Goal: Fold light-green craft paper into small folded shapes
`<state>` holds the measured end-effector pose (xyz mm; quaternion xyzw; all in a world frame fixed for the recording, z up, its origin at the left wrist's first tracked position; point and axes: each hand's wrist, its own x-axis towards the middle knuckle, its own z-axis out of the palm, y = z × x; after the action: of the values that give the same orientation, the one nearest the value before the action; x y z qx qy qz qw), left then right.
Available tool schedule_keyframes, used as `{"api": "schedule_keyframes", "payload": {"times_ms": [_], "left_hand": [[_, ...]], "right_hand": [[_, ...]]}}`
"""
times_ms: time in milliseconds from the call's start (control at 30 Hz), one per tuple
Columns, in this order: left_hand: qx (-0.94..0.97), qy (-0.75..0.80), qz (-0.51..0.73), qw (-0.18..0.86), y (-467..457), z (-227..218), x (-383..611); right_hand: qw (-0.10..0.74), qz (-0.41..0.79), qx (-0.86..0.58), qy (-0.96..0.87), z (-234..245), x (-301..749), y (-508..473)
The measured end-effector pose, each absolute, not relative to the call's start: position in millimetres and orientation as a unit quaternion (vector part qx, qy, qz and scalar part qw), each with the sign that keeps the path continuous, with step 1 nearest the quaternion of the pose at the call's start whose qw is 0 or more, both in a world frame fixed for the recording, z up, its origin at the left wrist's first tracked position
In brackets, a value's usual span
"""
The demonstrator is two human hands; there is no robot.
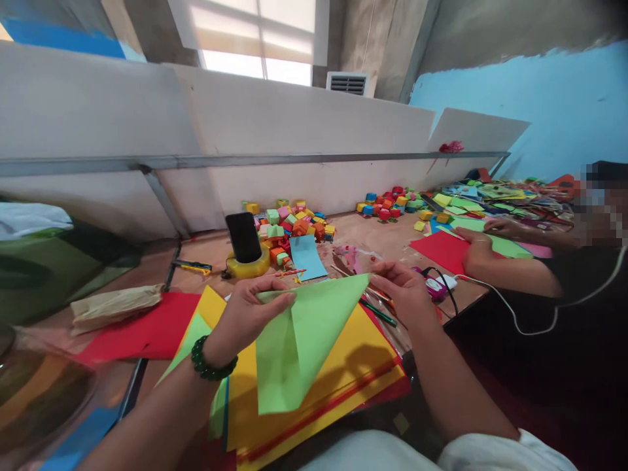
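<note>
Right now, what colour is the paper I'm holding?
The paper is light green, best seen in the head view.

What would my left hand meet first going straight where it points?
Your left hand would first meet the green sheet it pinches, then probably your right hand; depth is unclear.

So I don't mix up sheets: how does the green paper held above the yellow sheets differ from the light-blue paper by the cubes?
Colour: the green paper is lime-green, the light-blue paper pale blue. Support: left hand and right hand hold the green paper up; the light-blue paper rests on the table, untouched. Both are plain coloured sheets.
</note>
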<state>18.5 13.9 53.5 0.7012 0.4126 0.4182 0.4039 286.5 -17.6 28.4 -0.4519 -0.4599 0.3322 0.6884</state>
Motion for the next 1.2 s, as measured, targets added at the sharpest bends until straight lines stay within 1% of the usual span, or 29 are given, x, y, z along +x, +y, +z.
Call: {"api": "schedule_keyframes", "payload": {"times_ms": [100,133,233,333,400,467,500,600,667,700,800,900,1000,1200], "left_hand": [[0.724,0.402,0.388,0.404,13.3,54.6,21.7],[0.733,0.396,0.376,0.405,12.4,55.0,23.2],[0.756,0.386,0.347,0.398,9.1,55.3,26.9],[0.779,0.378,0.333,0.375,8.4,53.7,27.9],[0.795,0.372,0.323,0.353,10.1,52.0,27.1],[0.813,0.377,0.313,0.314,12.3,50.1,26.0],[0.823,0.385,0.313,0.278,12.8,48.8,25.7],[0.847,0.420,0.311,0.099,8.6,40.9,29.6],[0.873,0.410,0.265,-0.004,0.7,30.7,37.3],[0.894,0.386,0.224,-0.026,-4.1,24.3,42.3],[0.938,0.329,0.101,-0.043,-17.4,5.0,57.8],[0.946,0.320,0.011,-0.042,-24.8,-6.0,66.3],[0.943,0.329,-0.021,-0.041,-29.0,-8.5,66.6],[0.944,0.315,-0.060,-0.075,-42.1,-12.6,56.5]], "right_hand": [[0.653,0.212,-0.471,-0.555,54.8,280.1,-24.1],[0.622,0.202,-0.463,-0.598,63.7,274.2,-26.8],[0.525,0.223,-0.422,-0.705,77.8,251.2,-30.1],[0.422,0.282,-0.396,-0.766,69.9,232.7,-23.8],[0.389,0.317,-0.395,-0.769,59.3,227.0,-16.7],[0.386,0.352,-0.399,-0.753,48.4,225.4,-8.3],[0.390,0.369,-0.404,-0.741,42.8,225.4,-3.3],[0.392,0.418,-0.452,-0.683,22.3,225.4,15.6],[0.356,0.450,-0.510,-0.641,5.3,224.6,29.3],[0.338,0.445,-0.544,-0.626,-3.4,224.1,35.3],[0.328,0.423,-0.580,-0.614,-25.4,223.2,46.8],[0.328,0.395,-0.593,-0.620,-37.2,224.0,48.8],[0.323,0.370,-0.598,-0.633,-42.0,225.3,47.3],[0.311,0.344,-0.604,-0.649,-47.2,227.0,47.1]]}}
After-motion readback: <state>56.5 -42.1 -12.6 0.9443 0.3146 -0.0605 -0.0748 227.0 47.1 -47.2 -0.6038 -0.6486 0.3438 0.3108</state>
